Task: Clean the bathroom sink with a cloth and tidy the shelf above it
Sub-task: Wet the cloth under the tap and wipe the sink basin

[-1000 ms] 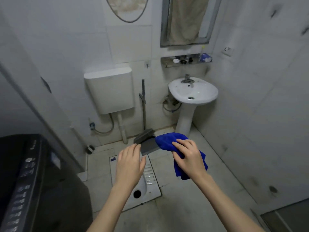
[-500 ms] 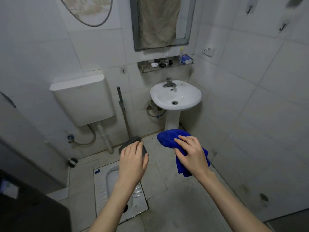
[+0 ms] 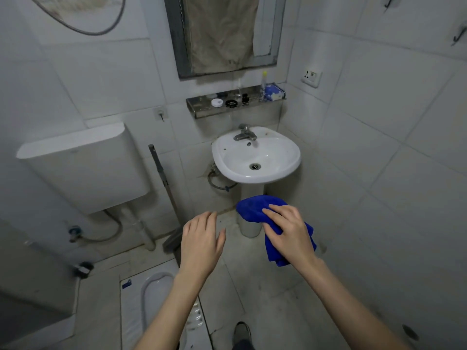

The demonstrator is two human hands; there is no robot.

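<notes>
A white pedestal sink (image 3: 285,170) with a metal tap (image 3: 244,134) stands against the back wall, straight ahead. Above it a metal shelf (image 3: 202,111) holds a white lid, dark small items, a clear bottle and a blue packet (image 3: 272,91). My right hand (image 3: 290,233) grips a blue cloth (image 3: 255,207) in the air, below the basin's front. Beside it my left hand (image 3: 202,245) hovers with fingers spread and nothing in it.
A wall cistern (image 3: 83,168) hangs at the left, and a long-handled squeegee (image 3: 164,188) leans between it and the sink. A squat toilet (image 3: 154,296) lies in the floor below my left arm. A mirror (image 3: 222,34) hangs above the shelf. The right wall is close.
The view has come closer to the sink, which now sits lower and larger in the frame. Both hands have stayed ahead of me, the right one still holding the cloth.
</notes>
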